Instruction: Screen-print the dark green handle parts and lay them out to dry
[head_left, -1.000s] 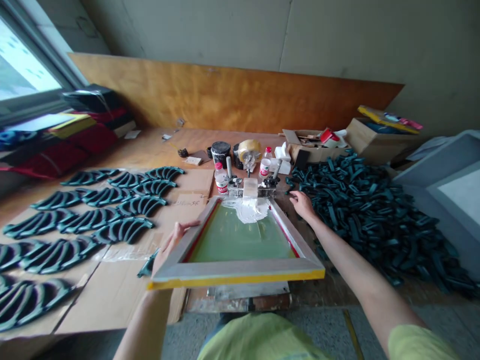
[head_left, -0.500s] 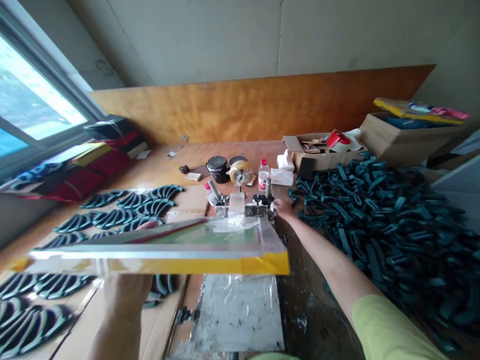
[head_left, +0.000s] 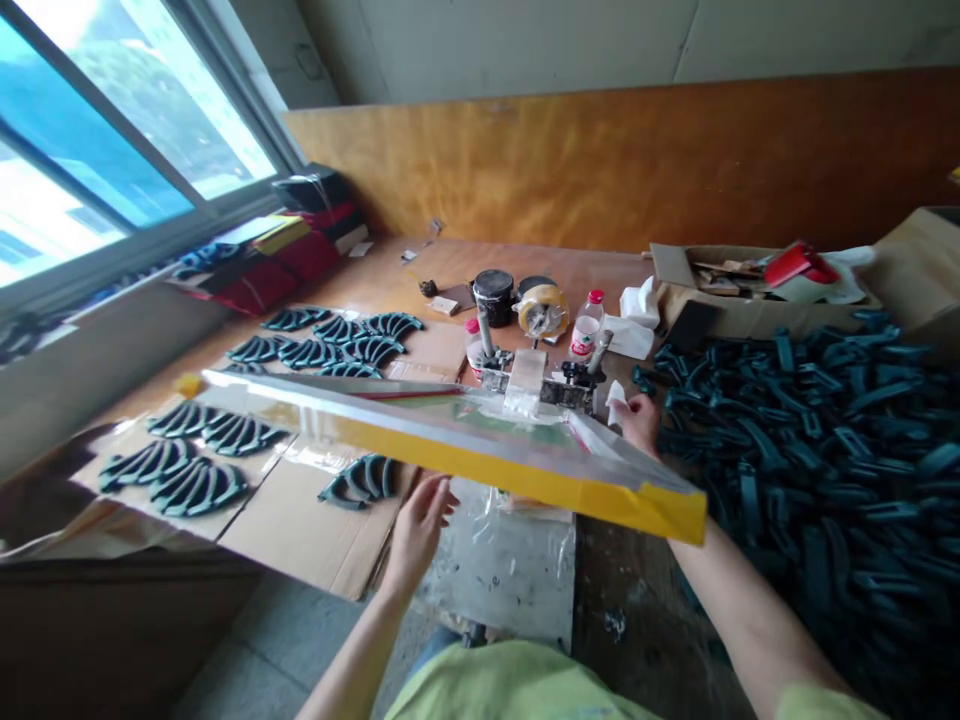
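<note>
Screen frame, one: tilted up from the hinge clamp at its rear, with yellow tape along its front edge; it hangs over the base plate near the table's front edge; raised higher than a second ago, it leaves the plate's near half bare and, by judgement, within reach.

Left hand: now off the frame's left rail and below its front edge, above the plate's left edge; fingers half-curled and apart, nothing seen in them; the frame thus appears to stay up without its grip.

Right hand: moved from the edge of the heap to the clamp's right end; closed in a pinch on a white scrap, perhaps tissue, too small to tell.

Cardboard, at the table's left: one lone fan of dark green parts near its right edge; further fans toward its left.

Table's right side: loose heap of dark green parts; open box behind it.

Toward the table's back edge: black tub; tape roll; red-capped bottle.
</note>
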